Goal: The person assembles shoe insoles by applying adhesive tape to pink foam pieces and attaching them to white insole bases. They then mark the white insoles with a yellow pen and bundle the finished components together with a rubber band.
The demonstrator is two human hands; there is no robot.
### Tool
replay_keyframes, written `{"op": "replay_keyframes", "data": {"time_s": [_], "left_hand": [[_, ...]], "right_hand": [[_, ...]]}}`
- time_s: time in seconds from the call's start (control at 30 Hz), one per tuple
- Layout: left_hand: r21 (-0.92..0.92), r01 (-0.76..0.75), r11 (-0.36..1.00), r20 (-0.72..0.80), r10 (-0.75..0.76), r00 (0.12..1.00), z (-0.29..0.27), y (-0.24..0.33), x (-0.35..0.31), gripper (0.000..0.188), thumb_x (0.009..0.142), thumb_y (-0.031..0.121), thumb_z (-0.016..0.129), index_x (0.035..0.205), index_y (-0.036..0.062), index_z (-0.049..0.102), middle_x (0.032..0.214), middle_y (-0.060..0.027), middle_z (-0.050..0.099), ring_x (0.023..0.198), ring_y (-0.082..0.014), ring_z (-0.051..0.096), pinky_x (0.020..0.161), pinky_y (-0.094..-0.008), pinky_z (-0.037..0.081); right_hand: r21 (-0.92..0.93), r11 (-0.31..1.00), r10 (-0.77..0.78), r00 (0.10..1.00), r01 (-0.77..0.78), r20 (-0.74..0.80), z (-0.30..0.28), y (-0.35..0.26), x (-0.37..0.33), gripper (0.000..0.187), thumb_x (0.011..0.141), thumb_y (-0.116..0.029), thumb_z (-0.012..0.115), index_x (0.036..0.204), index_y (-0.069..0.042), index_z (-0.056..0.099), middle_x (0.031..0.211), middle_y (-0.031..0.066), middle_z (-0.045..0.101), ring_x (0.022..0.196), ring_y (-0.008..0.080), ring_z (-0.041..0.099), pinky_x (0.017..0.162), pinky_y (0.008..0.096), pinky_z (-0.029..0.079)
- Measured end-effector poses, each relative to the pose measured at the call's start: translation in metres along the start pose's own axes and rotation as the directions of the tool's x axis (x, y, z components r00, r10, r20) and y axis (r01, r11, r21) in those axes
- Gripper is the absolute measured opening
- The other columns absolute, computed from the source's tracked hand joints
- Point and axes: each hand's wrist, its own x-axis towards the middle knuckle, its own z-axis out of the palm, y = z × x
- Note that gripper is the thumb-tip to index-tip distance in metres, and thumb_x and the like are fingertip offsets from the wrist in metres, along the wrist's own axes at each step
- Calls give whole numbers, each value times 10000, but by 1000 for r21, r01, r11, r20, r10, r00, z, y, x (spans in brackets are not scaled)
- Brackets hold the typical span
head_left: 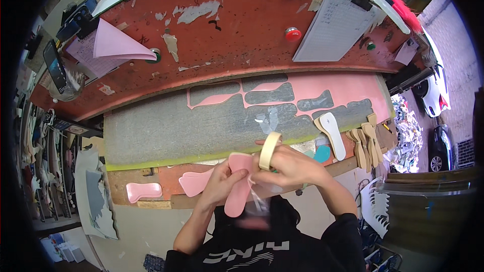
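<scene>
My left hand [218,185] is closed round a pink insole-shaped piece [236,201], thumb across its narrow middle; whether it is one layer or a stack I cannot tell. In my right hand [290,167] is a roll of cream tape [269,152], held on edge with the fingers bent at the pink piece's right side. A clear, shiny strip seems to hang below those fingers, partly blurred. Left of my left hand, overlapping pink insole pieces [194,183] lie at the bench edge, with another pink piece [144,192] farther left.
Beyond my hands, a pink sheet [333,86] with cut-out openings lies on a grey board [151,131]. White-topped insole pieces [331,136], a teal piece [321,154] and several tan pieces [372,143] sit to the right. A red machine beam [227,35] spans the back.
</scene>
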Motion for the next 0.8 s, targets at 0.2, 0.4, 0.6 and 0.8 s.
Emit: {"op": "replay_keyframes", "data": {"time_s": [0.2, 0.4, 0.6, 0.8], "left_hand": [[-19, 33, 999, 44, -32, 999, 7, 4, -4, 363, 1019, 201, 554, 1305, -20, 525, 1218, -78, 578, 1103, -140, 548, 983, -308, 437], [558, -112, 822, 97, 70, 993, 0, 4, -8, 301, 1038, 203, 534, 1252, -8, 561, 945, -84, 648, 896, -164, 619, 830, -306, 497], [362, -27, 932, 138, -25, 990, 12, 19, -13, 283, 1039, 190, 535, 1223, -21, 576, 826, -94, 643, 739, -173, 618, 703, -332, 497], [678, -156, 719, 169, 55, 984, 7, 31, -11, 206, 1038, 139, 529, 1134, -3, 643, 911, -26, 672, 802, -144, 614, 756, -285, 498]], "right_hand": [[-193, 981, 14, 997, -29, -78, 16, 9, 6, 202, 868, -231, 687, 866, -40, 622, 808, 169, 617, 897, 391, 583, 853, 487, 440], [-179, 978, 109, 994, -112, -27, 10, 12, 5, 140, 867, -188, 681, 915, -61, 651, 845, 157, 635, 944, 368, 608, 1105, 554, 331], [-36, 992, 114, 984, -120, -136, 8, 23, -2, 121, 849, -180, 711, 927, -97, 671, 870, 75, 664, 991, 308, 639, 1209, 645, 34], [100, 987, 142, 965, -122, -219, 22, 35, -4, 91, 824, -164, 724, 890, -128, 673, 880, 17, 666, 976, 232, 646, 1210, 639, 56]]}}
